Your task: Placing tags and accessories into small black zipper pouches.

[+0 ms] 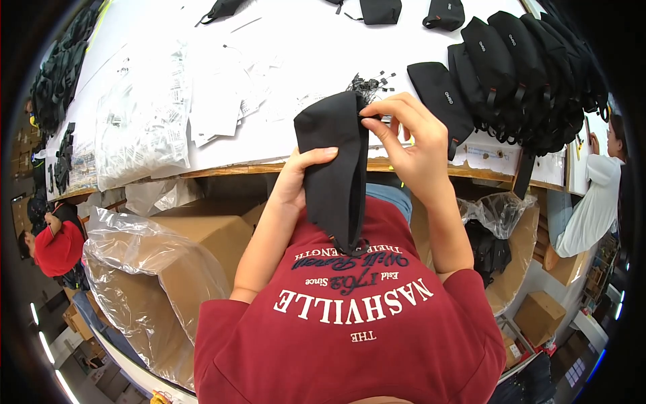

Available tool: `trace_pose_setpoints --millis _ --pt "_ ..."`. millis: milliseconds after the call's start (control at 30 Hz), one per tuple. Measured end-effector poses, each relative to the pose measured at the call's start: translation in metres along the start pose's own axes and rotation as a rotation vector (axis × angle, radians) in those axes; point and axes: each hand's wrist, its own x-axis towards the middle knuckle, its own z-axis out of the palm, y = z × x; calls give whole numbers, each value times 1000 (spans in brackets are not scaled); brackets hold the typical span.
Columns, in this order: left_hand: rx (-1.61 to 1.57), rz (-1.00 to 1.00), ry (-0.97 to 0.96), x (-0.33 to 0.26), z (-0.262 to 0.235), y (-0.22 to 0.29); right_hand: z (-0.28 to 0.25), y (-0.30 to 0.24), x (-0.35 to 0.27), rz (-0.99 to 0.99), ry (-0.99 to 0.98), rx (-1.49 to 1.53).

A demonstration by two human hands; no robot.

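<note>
A black fabric pouch (330, 145) is held upright over the table's front edge, its lower end hanging down before my shirt. My left hand (294, 176) grips the pouch from the left side, thumb lying across its face. At the pouch's upper right edge, my right hand (408, 131) pinches with thumb and forefinger; what lies between the fingertips is too small to make out. Just behind the pouch, a small heap of black cords (371, 85) with little tabs rests on the white table.
A large pile of black pouches (531, 74) fills the right of the white table (303, 40). To the left lie a clear bag of white tags (145, 128) and white paper sheets (214, 114). Below stand cardboard boxes (202, 232) lined with clear plastic. A person in white (592, 188) sits at right.
</note>
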Motion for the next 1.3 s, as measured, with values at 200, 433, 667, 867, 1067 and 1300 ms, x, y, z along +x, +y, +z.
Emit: trace_pose_setpoints --millis 200,433,667,867,1067,1300 --pt "93 -33 -106 8 -21 9 -2 2 -7 25 -78 -3" --pt "-197 19 12 28 -19 16 5 -8 -14 -75 -266 21" --pt "-372 79 -116 33 -26 48 10 -24 -26 -92 -491 149" --pt "-286 157 -57 30 -27 55 8 -22 -26 -51 -525 155" --pt "-113 411 172 10 8 29 9 -9 -36 586 -404 631" --pt "1010 1120 47 -4 -8 32 -16 31 -40 957 -405 1164"
